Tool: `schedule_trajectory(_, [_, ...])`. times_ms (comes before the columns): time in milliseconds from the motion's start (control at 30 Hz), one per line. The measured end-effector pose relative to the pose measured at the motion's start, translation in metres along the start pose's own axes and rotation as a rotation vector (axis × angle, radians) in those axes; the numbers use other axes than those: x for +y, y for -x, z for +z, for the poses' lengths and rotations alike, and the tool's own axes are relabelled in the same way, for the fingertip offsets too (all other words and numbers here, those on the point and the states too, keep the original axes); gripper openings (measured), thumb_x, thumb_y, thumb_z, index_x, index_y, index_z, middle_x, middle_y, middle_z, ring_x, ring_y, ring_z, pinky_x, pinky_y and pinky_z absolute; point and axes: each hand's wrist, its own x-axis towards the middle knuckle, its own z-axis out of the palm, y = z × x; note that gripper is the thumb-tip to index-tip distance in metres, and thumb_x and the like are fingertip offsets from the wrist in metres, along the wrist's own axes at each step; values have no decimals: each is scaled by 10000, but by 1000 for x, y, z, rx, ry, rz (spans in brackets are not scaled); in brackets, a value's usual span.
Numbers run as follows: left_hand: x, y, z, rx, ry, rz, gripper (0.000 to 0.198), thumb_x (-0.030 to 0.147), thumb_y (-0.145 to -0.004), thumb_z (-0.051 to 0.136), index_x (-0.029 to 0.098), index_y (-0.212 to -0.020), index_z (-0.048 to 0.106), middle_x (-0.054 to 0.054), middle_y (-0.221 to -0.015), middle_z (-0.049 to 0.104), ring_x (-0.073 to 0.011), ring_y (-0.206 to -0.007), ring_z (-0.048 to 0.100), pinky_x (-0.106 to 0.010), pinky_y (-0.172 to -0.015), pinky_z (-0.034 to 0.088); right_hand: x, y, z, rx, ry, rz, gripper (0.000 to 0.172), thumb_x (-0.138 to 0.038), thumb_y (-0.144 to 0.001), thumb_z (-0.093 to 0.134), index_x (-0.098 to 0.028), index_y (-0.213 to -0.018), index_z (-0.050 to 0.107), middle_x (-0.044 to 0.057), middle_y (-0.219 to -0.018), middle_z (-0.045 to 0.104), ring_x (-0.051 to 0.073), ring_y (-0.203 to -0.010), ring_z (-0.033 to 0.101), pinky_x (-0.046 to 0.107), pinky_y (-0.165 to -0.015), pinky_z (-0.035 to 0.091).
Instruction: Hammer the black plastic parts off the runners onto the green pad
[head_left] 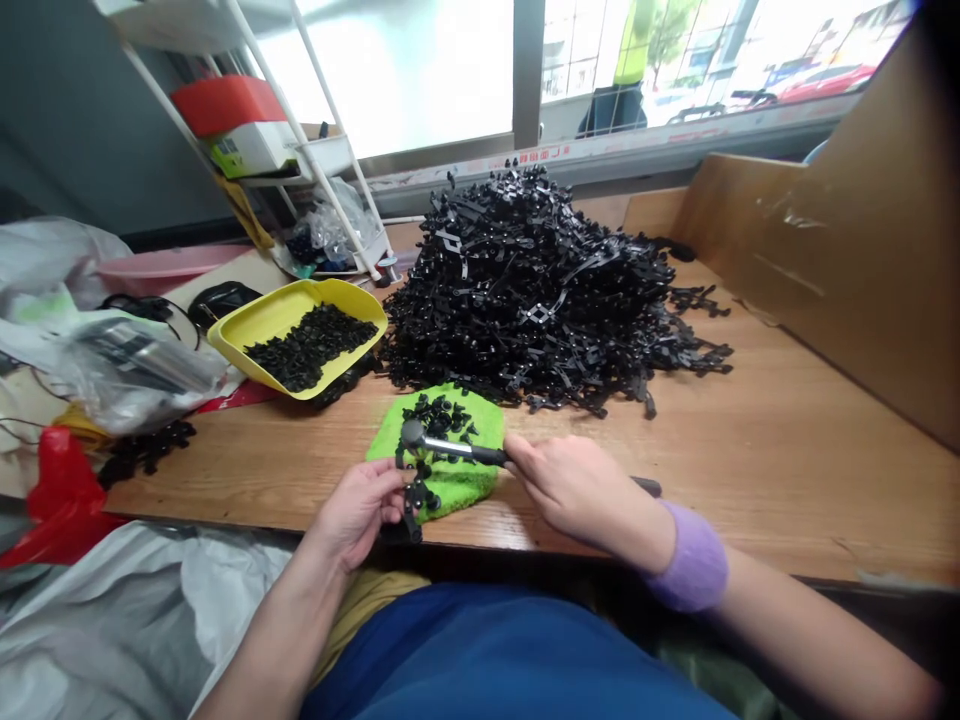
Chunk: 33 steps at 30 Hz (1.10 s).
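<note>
My right hand [574,487] is closed round the dark handle of a small hammer [454,449] with a silvery shaft. Its rounded head is over the green cloth [484,425], close to the fingers of my left hand [365,510]. Those fingers pinch a black plastic part [414,495] at the cloth's left front edge. Whether the hammer head touches that part I cannot tell. Loose black plastic plugs [446,415] lie scattered on the cloth behind the hammer.
A tall heap of black plastic parts [525,290] covers the back of the table [780,450]. To its left is a yellow tray [225,335] holding small black pieces. Cardboard [847,230] stands at the right. A white rack [330,180] and bagged items [142,355] are at the left.
</note>
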Motion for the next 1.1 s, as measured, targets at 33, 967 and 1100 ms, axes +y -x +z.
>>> schedule_trajectory(33, [0, 0, 0, 10, -2, 1, 157, 184, -623, 704, 112, -693, 583, 8, -497, 563, -65, -389, 522, -110, -316, 336, 0, 0, 0, 20, -16, 6, 160, -218, -926, 325, -182, -828, 447, 19, -586, 513, 150, -446, 404, 286, -454, 156])
schedule_trajectory(967, [1, -5, -23, -50, 28, 141, 222, 330, -727, 661, 117, -772, 614, 15, -634, 487, -33, -460, 381, -123, -339, 311, 23, 13, 22, 4, -609, 152, 271, -327, -974, 302, -196, -820, 482, 8, -723, 543, 163, -617, 495, 273, -562, 339])
schedule_trajectory(1100, [2, -5, -23, -71, 15, 132, 217, 317, -736, 652, 107, -771, 609, 17, -635, 481, -22, -440, 365, -115, -329, 303, 22, 10, 20, -17, -588, 136, 260, -319, -974, 296, -197, -852, 491, 16, -735, 542, 167, -623, 498, 267, -558, 339])
